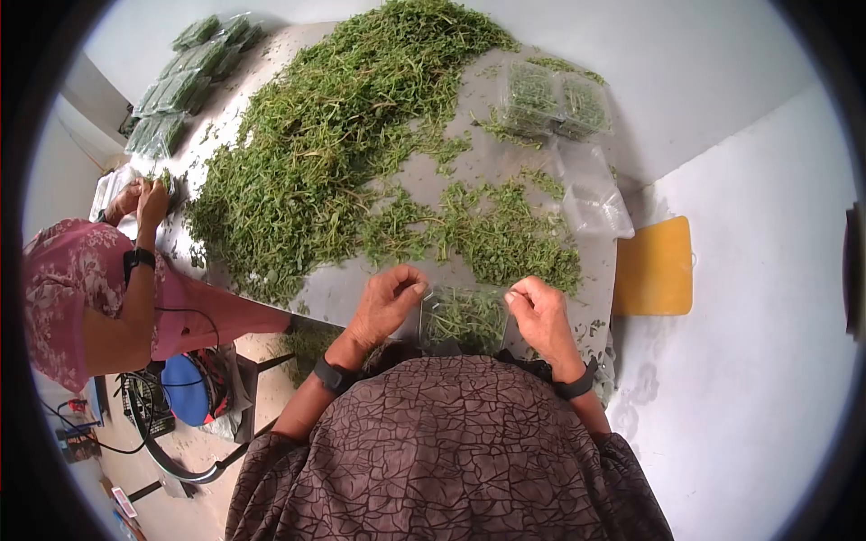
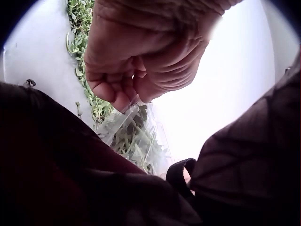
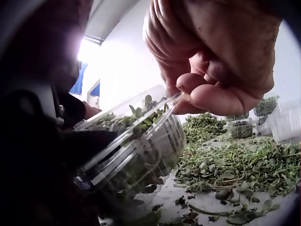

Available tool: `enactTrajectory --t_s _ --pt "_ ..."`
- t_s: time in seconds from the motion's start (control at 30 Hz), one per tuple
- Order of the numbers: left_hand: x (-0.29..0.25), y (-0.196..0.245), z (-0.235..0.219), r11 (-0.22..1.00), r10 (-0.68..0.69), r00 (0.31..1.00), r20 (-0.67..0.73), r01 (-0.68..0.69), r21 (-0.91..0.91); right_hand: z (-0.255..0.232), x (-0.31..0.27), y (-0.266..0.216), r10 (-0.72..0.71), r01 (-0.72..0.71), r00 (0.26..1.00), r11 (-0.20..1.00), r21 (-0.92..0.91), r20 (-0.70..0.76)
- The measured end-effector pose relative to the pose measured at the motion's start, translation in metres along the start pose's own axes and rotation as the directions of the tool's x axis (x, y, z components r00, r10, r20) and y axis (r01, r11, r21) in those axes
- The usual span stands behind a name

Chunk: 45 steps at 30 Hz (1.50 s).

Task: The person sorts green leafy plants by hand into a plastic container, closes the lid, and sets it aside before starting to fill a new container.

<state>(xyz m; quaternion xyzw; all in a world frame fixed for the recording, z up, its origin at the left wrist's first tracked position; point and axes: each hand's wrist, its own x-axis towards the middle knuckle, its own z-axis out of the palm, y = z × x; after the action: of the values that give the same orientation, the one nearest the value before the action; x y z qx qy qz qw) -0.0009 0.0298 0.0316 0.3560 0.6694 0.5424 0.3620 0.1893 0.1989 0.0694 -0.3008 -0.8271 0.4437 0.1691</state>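
A clear plastic box (image 1: 465,322) filled with leafy green sprigs stands at the table's near edge, close against the person's body. The left hand (image 1: 391,305) pinches its left rim between thumb and curled fingers. On the opposite side the right hand (image 1: 541,317) pinches the far right corner of the rim. In the right wrist view the box (image 3: 141,141) tilts, with leaves showing at its top edge. The left wrist view shows the thin clear plastic (image 2: 136,134) right under the left fingertips, greens behind it.
A large heap of greens (image 1: 334,117) covers the table's middle, with a smaller pile (image 1: 514,234) before the box. Filled boxes (image 1: 555,101) and clear plastic trays (image 1: 593,194) lie at right. Another person (image 1: 99,288) works at left near stacked packs (image 1: 185,77). A yellow board (image 1: 656,268) stands beside the table.
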Motion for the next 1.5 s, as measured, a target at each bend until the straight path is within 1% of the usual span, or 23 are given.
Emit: enactTrajectory --t_s 0.1,0.2,0.3,0.43,0.5,0.57,0.73,0.8,0.93,0.97,1.03,1.07,1.1,1.13,1.17,1.23,1.27,1.3,1.37,1.4,1.43,1.47,1.5 --pt "0.004 -0.001 0.000 1.000 0.004 1.000 0.021 -0.004 -0.005 0.002 0.002 -0.001 -0.021 0.021 1.000 0.999 0.027 -0.021" --pt "0.008 -0.006 0.003 0.999 0.008 0.999 -0.049 -0.006 0.039 0.000 0.002 -0.004 -0.022 0.021 1.000 0.999 -0.035 -0.021" --pt "0.009 -0.002 0.002 0.999 0.004 1.000 -0.001 -0.004 0.044 0.000 0.002 -0.006 -0.015 0.014 1.000 0.998 -0.065 -0.012" --pt "0.010 -0.001 0.003 0.999 -0.004 1.000 -0.011 0.005 0.034 0.003 0.002 0.002 -0.028 0.027 0.999 0.999 -0.037 -0.022" --pt "0.012 -0.005 0.004 1.000 0.002 1.000 -0.013 -0.002 0.028 0.003 0.003 0.004 -0.019 0.018 1.000 0.997 -0.069 -0.013" --pt "0.013 -0.010 0.003 0.998 0.039 0.999 -0.024 -0.038 0.046 0.003 0.003 0.007 -0.035 0.034 0.999 0.998 -0.049 -0.029" --pt "0.016 -0.018 0.006 1.000 0.023 0.999 -0.037 -0.023 0.005 0.003 0.005 0.016 -0.011 0.011 1.000 1.000 -0.015 0.010" --pt "0.017 -0.018 0.007 0.999 -0.022 0.999 -0.041 0.023 0.026 0.005 0.006 0.022 -0.025 0.025 1.000 1.000 0.000 0.005" --pt "0.018 -0.019 0.009 1.000 -0.025 0.998 -0.051 0.025 0.005 0.005 0.005 0.029 -0.024 0.024 1.000 0.998 0.065 0.001" --pt "0.020 -0.017 0.010 0.999 -0.004 0.999 -0.049 0.006 0.037 0.004 0.006 0.028 -0.026 0.026 1.000 0.998 0.064 0.008" --pt "0.024 -0.009 0.010 0.998 0.015 0.998 -0.056 -0.011 0.067 -0.002 0.008 0.021 0.017 -0.019 1.000 0.988 0.154 0.015" --pt "0.026 -0.003 0.011 0.999 0.013 0.998 -0.060 -0.016 -0.051 -0.006 0.010 0.017 0.012 -0.015 1.000 0.988 0.152 0.022" --pt "0.029 0.001 0.010 0.985 0.012 0.998 -0.063 -0.022 -0.169 -0.010 0.011 0.013 0.075 -0.083 0.996 0.970 0.228 0.044" --pt "0.033 -0.002 0.008 0.983 0.046 0.996 -0.077 -0.059 -0.172 -0.014 0.013 0.011 0.136 -0.151 0.988 0.942 0.300 0.072" --pt "0.036 -0.001 0.007 0.983 0.046 0.995 -0.083 -0.060 -0.175 -0.017 0.014 0.010 0.133 -0.150 0.988 0.943 0.296 0.077" --pt "0.039 0.000 0.005 0.969 0.091 0.972 -0.217 -0.137 -0.206 -0.023 0.017 0.010 0.243 -0.238 0.969 0.872 0.428 0.044" --pt "0.038 0.000 0.003 0.968 0.089 0.971 -0.223 -0.136 -0.209 -0.026 0.018 0.008 0.254 -0.237 0.967 0.871 0.431 0.018" --pt "0.038 -0.001 0.000 0.983 0.092 0.968 -0.234 -0.125 -0.131 -0.029 0.020 0.009 0.252 -0.237 0.968 0.872 0.427 0.023" --pt "0.035 -0.003 -0.006 0.995 0.099 0.962 -0.253 -0.096 0.027 -0.034 0.024 0.011 0.316 -0.255 0.948 0.823 0.507 -0.037" --pt "0.034 -0.006 -0.008 0.995 0.096 0.961 -0.258 -0.093 0.024 -0.035 0.026 0.011 0.339 -0.261 0.939 0.808 0.528 -0.055" --pt "0.034 -0.010 -0.010 0.961 0.242 0.928 -0.284 -0.189 0.200 -0.036 0.027 0.013 0.339 -0.264 0.939 0.809 0.525 -0.051" --pt "0.034 -0.014 -0.012 0.888 0.385 0.879 -0.283 -0.269 0.374 -0.035 0.028 0.015 0.349 -0.251 0.933 0.799 0.546 -0.082" --pt "0.032 -0.013 -0.013 0.889 0.383 0.878 -0.287 -0.266 0.372 -0.035 0.030 0.015 0.359 -0.237 0.927 0.789 0.567 -0.112"
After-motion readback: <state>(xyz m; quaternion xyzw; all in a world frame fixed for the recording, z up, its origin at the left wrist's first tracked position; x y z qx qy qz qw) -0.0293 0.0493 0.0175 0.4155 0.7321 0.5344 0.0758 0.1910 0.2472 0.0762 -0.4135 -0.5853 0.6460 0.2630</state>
